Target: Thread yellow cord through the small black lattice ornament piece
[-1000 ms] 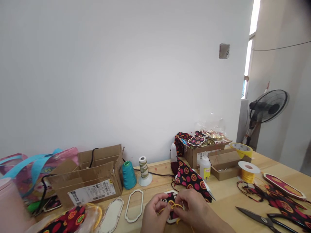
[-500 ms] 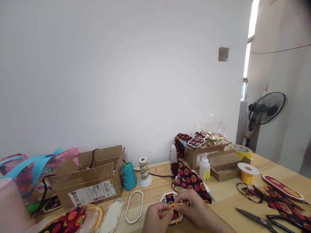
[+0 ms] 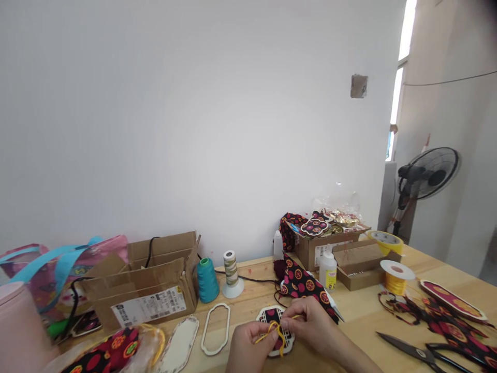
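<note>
My left hand (image 3: pixel 250 346) and my right hand (image 3: pixel 310 326) meet low in the middle of the view, each pinching a part of a yellow cord (image 3: pixel 280 342). The cord forms a loop or loose knot between my fingertips, and one end hangs down. Beneath it lies a dark patterned plaque (image 3: pixel 287 338) with a cream scalloped frame, partly covered by my fingers. Whether the cord is fastened to the plaque I cannot tell. Just beyond my right hand is a dark patterned cloth (image 3: pixel 305 285) on the table.
Black scissors (image 3: pixel 421 354) lie at right, near a spool of yellow cord (image 3: pixel 396 277). A glue bottle (image 3: pixel 328 272) stands by an open cardboard box (image 3: pixel 361 272). Left of my hands are a cream frame (image 3: pixel 203 331), a teal thread cone (image 3: pixel 207 280) and a larger carton (image 3: pixel 147 305).
My right hand has drawn slightly right and up, away from the left. The yellow cord's loop now shows more plainly between them, and more of the plaque is uncovered.
</note>
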The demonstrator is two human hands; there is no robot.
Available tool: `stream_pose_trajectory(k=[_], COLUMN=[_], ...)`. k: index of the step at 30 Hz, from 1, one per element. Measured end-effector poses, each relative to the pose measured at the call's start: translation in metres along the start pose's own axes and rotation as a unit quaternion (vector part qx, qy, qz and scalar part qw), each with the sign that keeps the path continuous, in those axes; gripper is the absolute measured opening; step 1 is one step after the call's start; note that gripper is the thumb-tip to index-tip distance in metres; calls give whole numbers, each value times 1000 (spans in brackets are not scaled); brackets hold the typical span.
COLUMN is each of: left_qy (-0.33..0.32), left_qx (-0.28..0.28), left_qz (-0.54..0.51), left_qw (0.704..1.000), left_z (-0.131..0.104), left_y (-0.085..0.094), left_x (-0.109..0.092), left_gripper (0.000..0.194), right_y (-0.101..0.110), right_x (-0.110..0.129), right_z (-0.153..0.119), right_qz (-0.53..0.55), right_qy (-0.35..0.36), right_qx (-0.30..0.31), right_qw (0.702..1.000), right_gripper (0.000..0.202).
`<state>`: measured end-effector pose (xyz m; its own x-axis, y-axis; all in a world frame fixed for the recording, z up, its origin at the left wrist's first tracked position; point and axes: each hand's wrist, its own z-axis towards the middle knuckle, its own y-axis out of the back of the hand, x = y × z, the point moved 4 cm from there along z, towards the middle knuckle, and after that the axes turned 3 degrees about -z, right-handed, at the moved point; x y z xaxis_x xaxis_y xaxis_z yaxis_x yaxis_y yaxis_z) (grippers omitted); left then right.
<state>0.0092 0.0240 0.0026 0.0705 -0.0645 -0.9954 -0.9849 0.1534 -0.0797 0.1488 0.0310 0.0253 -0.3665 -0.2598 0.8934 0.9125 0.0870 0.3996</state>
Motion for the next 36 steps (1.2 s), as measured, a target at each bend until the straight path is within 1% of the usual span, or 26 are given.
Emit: stream_pose_trajectory(k=[3, 7, 13, 18, 20, 22, 24, 26, 28, 31, 34, 36], left_qy=[4, -1, -3, -2, 7, 15, 17, 13, 3, -3, 0, 4], left_qx=[-12, -23, -32, -16, -6, 2, 5, 4, 6, 8, 11, 13], left_qz=[-18, -35, -74, -96, -98, -97, -93, -78, -60, -51, -51, -53], left_qw=[1000, 999, 997, 995, 995, 995, 996, 997, 998, 999, 999, 999], left_z=[0, -1, -2, -1, -1, -1, -1, -2, -3, -4, -3, -3], left_y=[-1, -1, 1, 2, 3, 4, 3, 2, 0, -2, -2, -2], left_x=[0, -3, -10, -13, -14, -14, -14, -14, -14, -13, -12, -12], left_gripper=[25, 25, 26, 26, 27, 27, 26, 25, 22, 21, 22, 22], right_y=[7, 15, 19, 25, 23, 16, 7, 0, -4, -7, -7, -6], right_x=[2, 11, 7, 10, 13, 14, 13, 11, 11, 15, 19, 20], right_z=[2, 2, 5, 4, 2, -1, -3, -6, -7, -8, -8, -9], right_qz=[1, 28, 63, 84, 86, 99, 99, 66, 13, -53, -106, -131], right_qy=[4, 32, 0, 9, 20, 26, 35, 55, 83, 123, 129, 127], right_qx=[-35, -60, -89, -106, -93, -56, -25, -16, -20, -3, 17, 20], right_qw=[999, 997, 994, 991, 992, 993, 994, 996, 996, 991, 986, 983], right_gripper=[26, 33, 44, 40, 36, 32, 35, 39, 32, 21, 19, 17])
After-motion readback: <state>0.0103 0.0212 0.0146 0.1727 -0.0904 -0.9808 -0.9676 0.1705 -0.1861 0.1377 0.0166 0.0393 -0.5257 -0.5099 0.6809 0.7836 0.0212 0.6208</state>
